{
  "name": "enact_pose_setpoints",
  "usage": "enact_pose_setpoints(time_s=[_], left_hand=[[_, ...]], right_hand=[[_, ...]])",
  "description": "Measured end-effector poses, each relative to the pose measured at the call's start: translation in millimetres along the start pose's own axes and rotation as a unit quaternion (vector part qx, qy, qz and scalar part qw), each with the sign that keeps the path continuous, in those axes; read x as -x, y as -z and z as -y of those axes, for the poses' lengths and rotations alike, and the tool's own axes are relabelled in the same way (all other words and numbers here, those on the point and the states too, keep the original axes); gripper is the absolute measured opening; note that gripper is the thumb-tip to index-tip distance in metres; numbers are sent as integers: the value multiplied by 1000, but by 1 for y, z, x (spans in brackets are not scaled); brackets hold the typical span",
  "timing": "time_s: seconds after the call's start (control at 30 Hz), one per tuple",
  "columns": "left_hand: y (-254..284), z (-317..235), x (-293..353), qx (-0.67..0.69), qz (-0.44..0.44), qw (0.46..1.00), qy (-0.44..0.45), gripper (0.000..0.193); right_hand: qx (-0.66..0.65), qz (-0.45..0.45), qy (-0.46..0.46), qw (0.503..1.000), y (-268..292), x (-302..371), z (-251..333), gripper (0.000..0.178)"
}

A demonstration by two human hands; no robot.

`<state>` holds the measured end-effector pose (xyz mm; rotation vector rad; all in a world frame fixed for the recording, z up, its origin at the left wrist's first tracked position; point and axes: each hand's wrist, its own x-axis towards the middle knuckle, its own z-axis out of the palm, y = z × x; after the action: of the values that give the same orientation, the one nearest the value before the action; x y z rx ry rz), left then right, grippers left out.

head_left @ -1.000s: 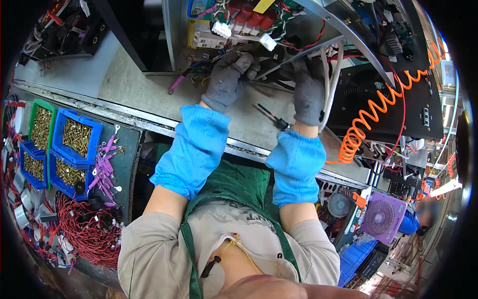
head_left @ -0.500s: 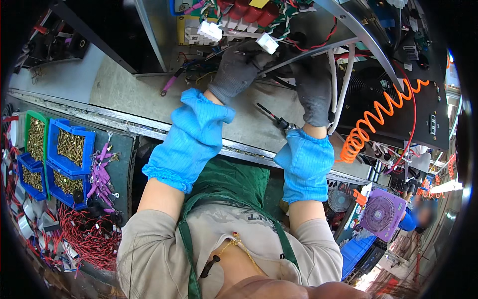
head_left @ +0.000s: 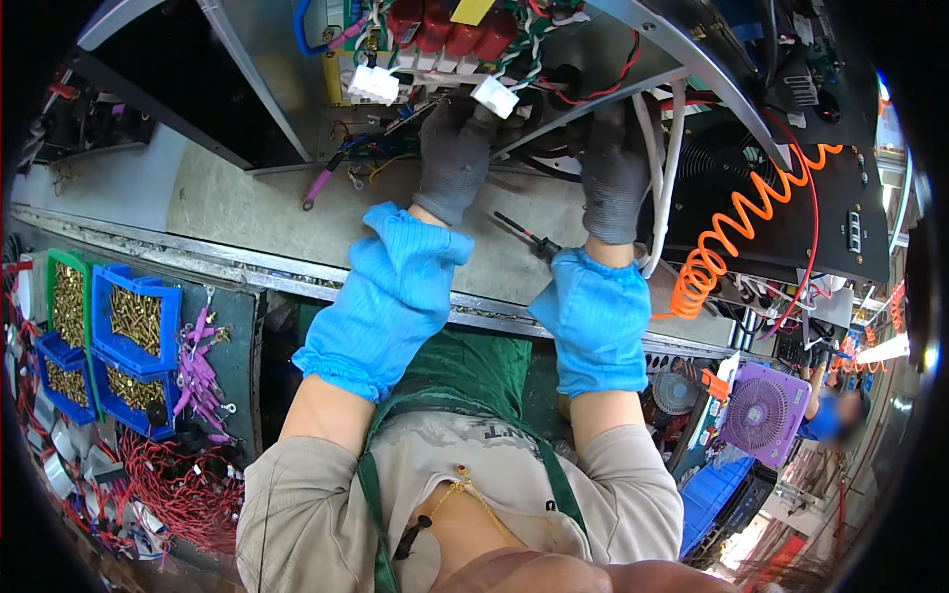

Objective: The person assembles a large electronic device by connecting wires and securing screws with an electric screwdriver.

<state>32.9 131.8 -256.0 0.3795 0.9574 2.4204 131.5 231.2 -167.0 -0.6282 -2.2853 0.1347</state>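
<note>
Okay so both hands, in grey gloves, are up inside an open metal chassis; the left hand reaches in palm-down with its fingertips lost in the dark behind a white connector, so I can't tell if it's gripping anything or just poking around; the connector overlaps those fingers from this angle, and I can't say if they touch; a second white connector hangs up and to the left of that hand, with a row of red components above it; a purple-sleeved lead sticks out well to its left over the grey worktop; the right hand goes in on the other side of a slanted metal bar, fingers hidden too, so no clue whether they're spread or pinching something; a pair of white cables runs down just right of it; a thin dark tool lies on the worktop between the two hands, nearer the right wrist; further right of that hand there's a coiled orange hose in front of a black panel; way down left of the left hand sit blue bins of brass-coloured screws.
</note>
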Motion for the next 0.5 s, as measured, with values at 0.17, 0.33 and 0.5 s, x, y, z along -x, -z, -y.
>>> enact_pose_setpoints(time_s=[0.17, 0.33, 0.5], left_hand=[[-6, -14, 6, -90, -10, 996, -9, 25], [0, -20, 12, -275, -20, 954, -120, 24], [-15, -32, 8, 81, -52, 993, 68, 18]], right_hand=[[59, -82, 126, 987, -27, 3, -20, 45], [-48, 66, -94, 992, -25, 10, 0, 52], [170, 36, 191, 966, -11, 12, -19, 52]])
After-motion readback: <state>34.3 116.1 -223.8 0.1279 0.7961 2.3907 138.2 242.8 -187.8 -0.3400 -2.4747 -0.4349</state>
